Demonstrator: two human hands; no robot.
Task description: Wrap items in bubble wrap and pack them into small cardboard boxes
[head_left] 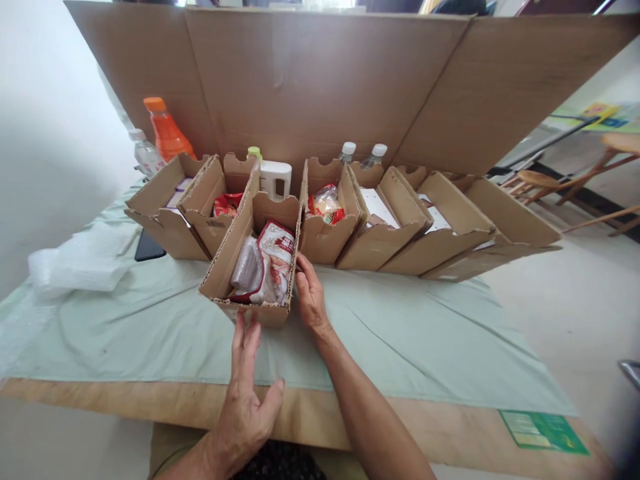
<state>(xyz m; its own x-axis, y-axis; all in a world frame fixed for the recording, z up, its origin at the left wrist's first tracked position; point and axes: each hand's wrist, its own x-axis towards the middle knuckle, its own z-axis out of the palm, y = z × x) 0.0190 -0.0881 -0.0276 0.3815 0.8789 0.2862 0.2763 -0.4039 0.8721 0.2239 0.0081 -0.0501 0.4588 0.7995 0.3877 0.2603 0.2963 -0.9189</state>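
Observation:
A cardboard bin (265, 313) stands forward of the row, in front of me. Inside it lie a red and white food packet (277, 257) and a bundle in clear wrap (247, 267). My left hand (247, 393) is at the bin's near wall, fingers stretched out and fingertips touching or almost touching the cardboard; its thumb is spread away. Against the bin's right side rests my right hand (311, 293), fingers extended along the wall. Part of those fingertips is hidden by the bin's edge. Neither hand is wrapped round anything.
More cardboard bins (330, 243) line the back, several holding packets or white boxes. Behind them rises a cardboard screen (325, 80). An orange bottle (169, 130), a white appliance (275, 179), bubble wrap (75, 270) and a dark phone-like slab (149, 247) are around. A green leaflet (544, 431) lies front right.

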